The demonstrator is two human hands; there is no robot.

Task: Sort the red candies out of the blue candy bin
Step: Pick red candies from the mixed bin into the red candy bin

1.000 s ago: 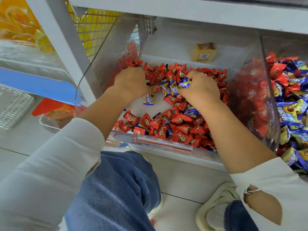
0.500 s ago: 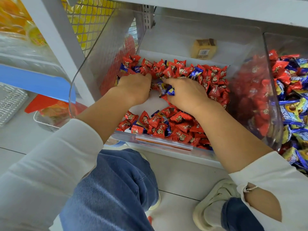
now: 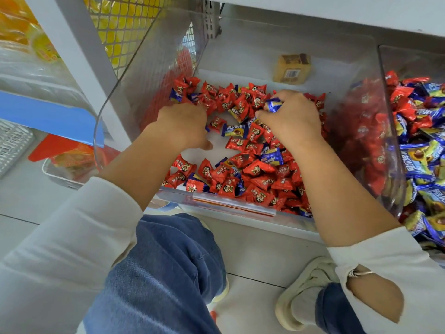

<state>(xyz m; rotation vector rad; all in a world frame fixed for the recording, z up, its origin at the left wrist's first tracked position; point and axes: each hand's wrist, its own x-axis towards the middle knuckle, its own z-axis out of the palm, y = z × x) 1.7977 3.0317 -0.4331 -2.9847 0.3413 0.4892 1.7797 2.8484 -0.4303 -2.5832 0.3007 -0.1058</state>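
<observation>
A clear bin on the low shelf holds mostly red candies with a few blue candies mixed in. Both my hands are inside it. My left hand lies knuckles-up on the pile's left side with its fingers curled under, and a blue wrapper edge peeks out beside them. My right hand is over the back right of the pile and pinches a blue candy at its fingertips. The bin to the right holds blue and yellow-blue candies with red ones among them.
A small tan box sits at the back of the middle bin. A white shelf post stands left of it, with a white wire basket on the floor. My knee and shoe are below the bin front.
My hands have drawn apart, and the right one has moved back and right with a blue candy at its fingertips. A blue candy now lies uncovered between them.
</observation>
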